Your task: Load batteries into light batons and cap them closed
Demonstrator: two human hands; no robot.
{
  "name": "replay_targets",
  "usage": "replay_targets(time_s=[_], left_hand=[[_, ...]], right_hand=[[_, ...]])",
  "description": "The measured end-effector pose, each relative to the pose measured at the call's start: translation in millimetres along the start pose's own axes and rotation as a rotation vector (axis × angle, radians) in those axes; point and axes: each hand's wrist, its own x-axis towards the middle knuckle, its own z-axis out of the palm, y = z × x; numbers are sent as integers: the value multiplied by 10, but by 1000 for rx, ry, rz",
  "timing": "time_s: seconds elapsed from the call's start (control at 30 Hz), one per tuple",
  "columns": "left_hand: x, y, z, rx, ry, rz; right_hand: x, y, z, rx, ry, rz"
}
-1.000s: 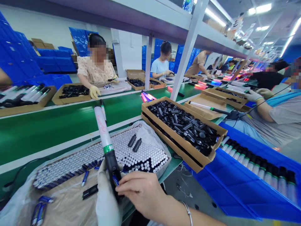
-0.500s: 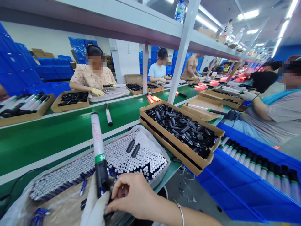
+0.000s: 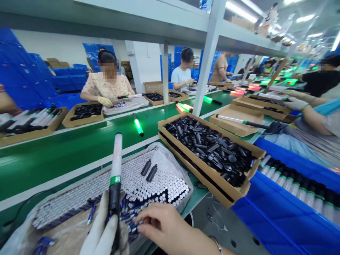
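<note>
The person's gloved left hand (image 3: 105, 230) is closed around the black handle of a light wand (image 3: 114, 180). The wand stands nearly upright at the bottom of the view, its white tube and green band rising in front of a plastic-lined tray (image 3: 170, 156). The bare right hand (image 3: 164, 225) is half curled, with its fingertips (image 3: 140, 226) at the loose blue-wrapped batteries (image 3: 130, 212) along the tray's near edge; whether they grip one cannot be determined. The tray is packed with upright silver-ended batteries (image 3: 148, 187), and two black cylindrical parts (image 3: 148, 170) lie on top of them. Just right of it sits a cardboard tray (image 3: 191, 170) heaped with black plastic parts (image 3: 207, 148). Beyond, a green conveyor belt (image 3: 53, 166) carries a lit green wand (image 3: 138, 124). A blue crate (image 3: 289, 216) at lower right holds a row of wands (image 3: 297, 191). Across the belt, a co-worker (image 3: 106, 81) works with yellow-gloved hands, and a second co-worker's gloved hand (image 3: 299, 103) is at the right, above another cardboard tray (image 3: 260, 109).
</note>
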Motion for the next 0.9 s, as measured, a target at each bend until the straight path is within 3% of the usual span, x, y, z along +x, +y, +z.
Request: replay_targets(time_s=[0.23,0.33,0.47,0.67,0.8,0.9], left_hand=[[-136,104,-210,-87,69,-56],[-221,123,-419,-127,59,-76],[-305,39,-778,-146,-49,-141],[-340,-169,-1156,-70,-144,-67],[-359,-102,-1166,-132,-140,-62],[-374,-31,-1138,-246,-97,-66]], right_hand=[[-86,8,-16,-135,-98,36],[6,14,-9,-236,-57,-5],[229,47,45,-425,-7,-74],[673,-31,471,-817,-178,-85],[985,-90,809,-934,-288,-113],[1105,-97,942,-969,-314,-109]])
